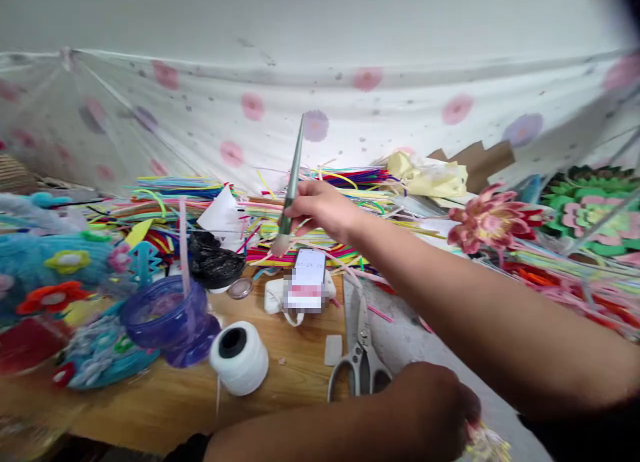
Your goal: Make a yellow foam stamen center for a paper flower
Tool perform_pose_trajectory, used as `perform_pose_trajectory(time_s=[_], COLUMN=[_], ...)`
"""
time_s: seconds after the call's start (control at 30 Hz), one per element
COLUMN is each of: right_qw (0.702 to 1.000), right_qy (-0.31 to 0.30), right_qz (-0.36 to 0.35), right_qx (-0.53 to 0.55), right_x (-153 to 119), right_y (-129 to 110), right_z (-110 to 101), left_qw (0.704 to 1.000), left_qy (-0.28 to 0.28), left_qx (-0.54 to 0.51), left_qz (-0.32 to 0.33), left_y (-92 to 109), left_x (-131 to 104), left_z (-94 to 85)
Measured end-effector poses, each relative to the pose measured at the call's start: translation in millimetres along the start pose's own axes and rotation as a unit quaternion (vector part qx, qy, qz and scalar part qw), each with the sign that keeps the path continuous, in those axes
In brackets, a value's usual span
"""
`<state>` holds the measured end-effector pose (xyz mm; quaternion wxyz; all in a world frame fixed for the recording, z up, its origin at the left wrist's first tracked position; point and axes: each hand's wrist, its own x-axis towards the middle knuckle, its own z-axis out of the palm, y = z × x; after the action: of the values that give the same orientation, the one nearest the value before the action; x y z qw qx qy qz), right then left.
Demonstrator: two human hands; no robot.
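My right hand [320, 212] is raised over the middle of the table, its fingers pinched round a green-handled brush [294, 169]. The handle points up and the pale bristles face down, above a lit phone [306, 279]. At the lower right, my left hand [447, 402] reaches across below my right arm. Its fingers are closed round a pink and pale yellow fuzzy flower piece [487, 443], partly cut off by the bottom edge. Grey-handled scissors [364, 362] lie just left of my left hand.
A white thread spool [240, 359] stands left of the scissors, beside a purple glass bowl [163, 312]. Blue fuzzy flower crafts [65, 269] fill the left. Bundled coloured stems [350, 177] line the back; a red-pink flower [493, 219] is at right.
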<state>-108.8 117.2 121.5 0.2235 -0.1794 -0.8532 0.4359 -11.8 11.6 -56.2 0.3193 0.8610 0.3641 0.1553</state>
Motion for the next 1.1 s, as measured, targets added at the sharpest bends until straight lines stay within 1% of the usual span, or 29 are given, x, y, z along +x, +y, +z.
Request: perform_pose_trajectory(time_s=[0.03,0.1,0.17,0.2,0.23,0.27,0.3,0.37,0.4,0.47,0.53,0.63,0.7,0.77,0.87,0.9,0.97,1.03,1.1], right_qw=[1.000,0.988,0.977,0.971,0.966,0.961,0.953,0.943,0.936,0.929,0.925,0.908,0.888,0.874,0.869,0.871,0.878,0.893,0.906], right_qy=[0.015,0.019,-0.019,-0.048,-0.056,-0.042,-0.010,0.077,0.101,0.126,0.140,0.204,0.266,0.330,0.401,0.412,0.416,0.392,0.354], right_qz=[0.009,0.046,0.094,0.128,0.164,0.195,0.221,0.247,0.254,0.252,0.244,0.220,0.206,0.196,0.140,0.126,0.124,0.140,0.155], right_qx=[0.024,0.144,0.193,0.197,0.190,0.194,0.205,0.209,0.222,0.241,0.256,0.293,0.313,0.299,0.253,0.236,0.201,0.174,0.171], right_x=[-26,-87,-156,-192,-227,-261,-292,-345,-365,-394,-411,-419,-419,-416,-407,-404,-400,-396,-392], right_y=[2,13,30,40,49,57,65,76,80,83,84,80,77,75,75,74,74,74,76], right_z=[-17,-48,-74,-84,-92,-99,-103,-109,-111,-113,-114,-113,-111,-111,-110,-109,-105,-98,-89], left_qw=[1.000,0.999,0.998,0.998,0.997,0.997,0.997,0.996,0.996,0.994,0.994,0.994,0.995,0.995,0.994,0.994,0.994,0.994,0.994], left_qy=[0.004,0.014,0.035,0.044,0.051,0.056,0.055,0.052,0.046,0.042,0.034,0.022,0.028,0.033,0.029,0.030,0.031,0.029,0.030], left_qx=[0.009,0.021,0.026,0.027,0.025,0.023,0.023,0.023,0.019,0.016,0.017,0.014,0.010,-0.003,-0.024,-0.024,-0.019,-0.016,-0.017], left_qz=[-0.018,-0.034,-0.042,-0.043,-0.046,-0.050,-0.053,-0.062,-0.079,-0.098,-0.104,-0.105,-0.096,-0.095,-0.101,-0.102,-0.103,-0.103,-0.104], left_y=[1,3,7,9,10,12,14,18,20,21,21,20,22,23,24,24,24,24,24], left_x=[-1,-2,-3,-3,-2,-2,-1,-1,-1,0,1,3,3,3,4,4,4,3,3], left_z=[-0.2,-2.1,-5.8,-8.1,-10.4,-12.6,-14.6,-17.4,-18.2,-19.2,-19.7,-20.0,-20.3,-21.0,-21.8,-21.8,-21.3,-20.5,-20.0])
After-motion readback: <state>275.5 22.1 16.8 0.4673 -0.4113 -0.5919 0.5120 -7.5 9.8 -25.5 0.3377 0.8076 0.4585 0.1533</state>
